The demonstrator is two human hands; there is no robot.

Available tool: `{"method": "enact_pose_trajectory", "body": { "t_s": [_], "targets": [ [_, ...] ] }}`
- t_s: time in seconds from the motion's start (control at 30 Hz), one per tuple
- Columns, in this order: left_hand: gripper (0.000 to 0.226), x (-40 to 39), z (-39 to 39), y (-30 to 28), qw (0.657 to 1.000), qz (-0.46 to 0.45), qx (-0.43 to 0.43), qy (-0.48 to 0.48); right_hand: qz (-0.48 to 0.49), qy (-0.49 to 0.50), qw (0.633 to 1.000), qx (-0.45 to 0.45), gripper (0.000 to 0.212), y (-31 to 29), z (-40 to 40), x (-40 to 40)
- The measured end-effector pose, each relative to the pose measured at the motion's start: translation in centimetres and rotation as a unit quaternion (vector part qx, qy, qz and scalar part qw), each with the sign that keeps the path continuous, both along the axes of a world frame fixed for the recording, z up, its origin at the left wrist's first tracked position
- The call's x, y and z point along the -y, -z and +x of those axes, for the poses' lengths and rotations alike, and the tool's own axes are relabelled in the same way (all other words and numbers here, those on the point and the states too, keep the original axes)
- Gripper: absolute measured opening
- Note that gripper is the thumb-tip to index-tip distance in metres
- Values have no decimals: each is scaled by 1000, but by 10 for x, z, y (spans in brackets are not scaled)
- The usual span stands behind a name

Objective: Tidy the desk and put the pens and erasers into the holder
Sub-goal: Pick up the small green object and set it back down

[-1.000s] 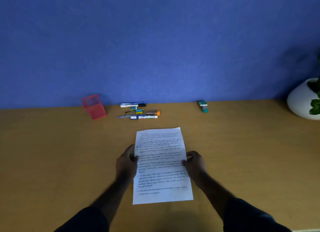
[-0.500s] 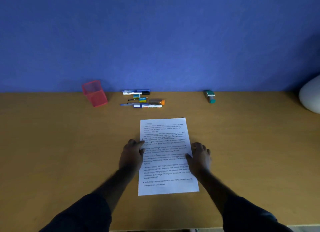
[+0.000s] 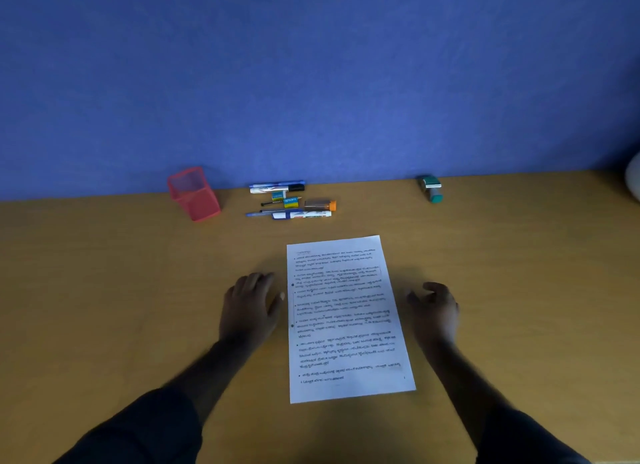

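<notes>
A printed sheet of paper (image 3: 348,319) is lying flat on the wooden desk (image 3: 104,290), straight in front of the person, its long side running away from them and its top tipped slightly to the right. The left hand (image 3: 249,307) is hovering or resting just beside the sheet's left edge, fingers loosely spread and relaxed, holding nothing; whether the thumb is touching the paper I cannot tell. The right hand (image 3: 434,311) is sitting just off the right edge, fingers loosely curled and also gripping nothing, clear of the sheet. Both forearms are coming out of dark sleeves (image 3: 138,429) at the near edge. Farther back, near the blue wall (image 3: 311,65), a red mesh holder (image 3: 193,193) is standing upright, left of the sheet and well apart from both hands. Just right of the holder a small clutter of writing things is lying on the desk: a black-capped marker (image 3: 277,188) at the back with a blue pen (image 3: 277,183) touching it behind, a white marker with a blue band (image 3: 301,215) at the front, a thin blue pen (image 3: 263,214) beside it, an orange-capped item (image 3: 320,205), and two small erasers (image 3: 290,202) in the middle. Off to the right, well apart from that group, a teal eraser (image 3: 430,187) is lying alone by the wall. A white rounded object (image 3: 633,179) is peeking in at the far right edge.
</notes>
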State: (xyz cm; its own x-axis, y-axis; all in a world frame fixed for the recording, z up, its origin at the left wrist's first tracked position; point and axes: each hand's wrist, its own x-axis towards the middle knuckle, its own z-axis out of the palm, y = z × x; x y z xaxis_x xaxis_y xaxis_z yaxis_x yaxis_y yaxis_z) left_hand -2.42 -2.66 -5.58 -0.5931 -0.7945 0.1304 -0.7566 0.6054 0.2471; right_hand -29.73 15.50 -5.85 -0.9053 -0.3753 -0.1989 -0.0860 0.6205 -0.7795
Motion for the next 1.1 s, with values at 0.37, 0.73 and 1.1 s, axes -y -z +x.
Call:
{"method": "enact_pose_trajectory", "body": {
  "t_s": [0.37,0.73,1.1],
  "targets": [
    [75,62,-27,22,994,57,86,23,-20,16,998,-59,26,-13,-56,24],
    [68,76,-28,37,995,59,67,45,1,30,995,-97,31,-22,-107,94],
    [63,79,-27,40,995,55,66,45,118,5,982,-150,49,-32,-155,158]
  ]
}}
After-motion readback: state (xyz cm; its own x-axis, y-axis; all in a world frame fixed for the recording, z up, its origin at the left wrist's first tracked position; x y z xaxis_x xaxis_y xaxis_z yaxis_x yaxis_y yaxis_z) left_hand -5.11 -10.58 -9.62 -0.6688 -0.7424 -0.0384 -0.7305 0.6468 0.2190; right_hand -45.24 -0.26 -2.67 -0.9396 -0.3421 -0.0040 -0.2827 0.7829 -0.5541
